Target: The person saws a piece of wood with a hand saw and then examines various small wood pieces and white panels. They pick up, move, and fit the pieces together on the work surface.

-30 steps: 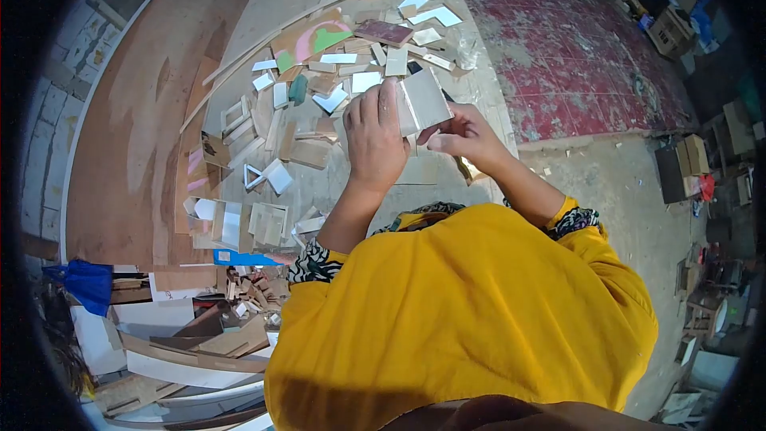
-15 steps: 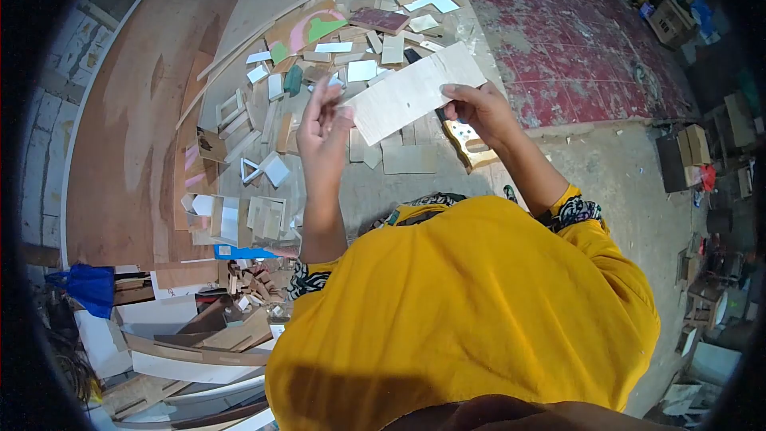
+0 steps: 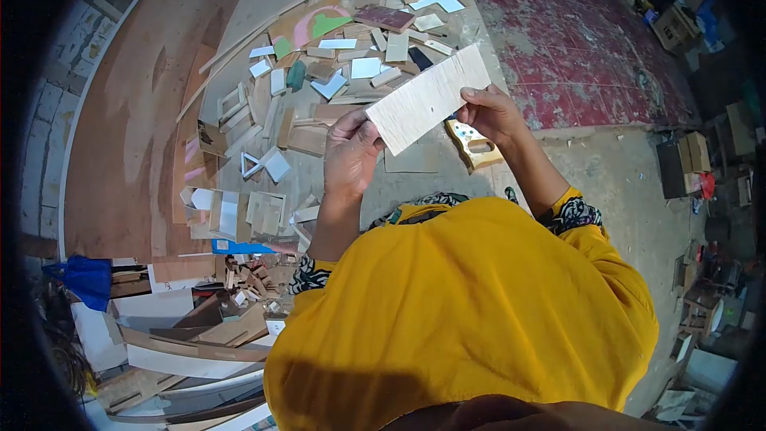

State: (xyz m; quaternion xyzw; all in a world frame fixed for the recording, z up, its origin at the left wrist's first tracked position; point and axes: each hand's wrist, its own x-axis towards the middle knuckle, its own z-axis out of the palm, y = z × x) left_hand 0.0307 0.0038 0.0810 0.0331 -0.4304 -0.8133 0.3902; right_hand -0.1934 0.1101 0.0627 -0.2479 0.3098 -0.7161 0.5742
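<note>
A pale rectangular piece of thin wood board (image 3: 429, 100) is held up at a slant over the work surface. My left hand (image 3: 351, 152) grips its lower left end, thumb and fingers closed at the edge. On the right side, my right hand (image 3: 491, 116) pinches the board's lower edge with the thumb on top. A small dark spot marks the board's middle. Below my right hand lies a handsaw with a yellowish wooden handle (image 3: 472, 148); its blade is mostly hidden under the board.
Many wood and white offcuts (image 3: 365, 68) lie scattered on the worktable (image 3: 255, 0). Small box-like pieces (image 3: 231, 215) stand at the left edge. A large brown plywood sheet (image 3: 136, 112) is further left. Scrap boards (image 3: 191, 359) pile up below it. Red tiled floor (image 3: 574, 40) lies right.
My left hand has moved right and closed on the board's left end; its fingers were spread beside it before. The board has shifted slightly right, with my right hand still holding it.
</note>
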